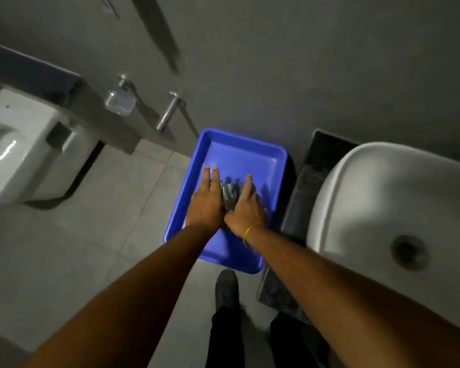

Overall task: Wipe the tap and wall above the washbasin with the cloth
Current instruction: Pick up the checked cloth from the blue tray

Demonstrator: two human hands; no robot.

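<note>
A dark patterned cloth (230,193) lies bunched in a blue plastic tray (252,152) to the left of the white washbasin (356,208). My left hand (206,201) rests flat against the cloth's left side, fingers stretched forward. My right hand (246,208), with a yellow band at the wrist, presses on the cloth's right side, fingers partly spread. The cloth is wedged between both hands and mostly hidden by them. The grey wall (303,75) rises behind the basin. No tap shows in this view.
A dark stone counter (311,181) carries the basin and the tray's right edge. At left stand a white toilet (16,147), a wall soap dispenser (120,100) and a metal rod holder (169,111). My shoe (226,288) stands on the tiled floor below.
</note>
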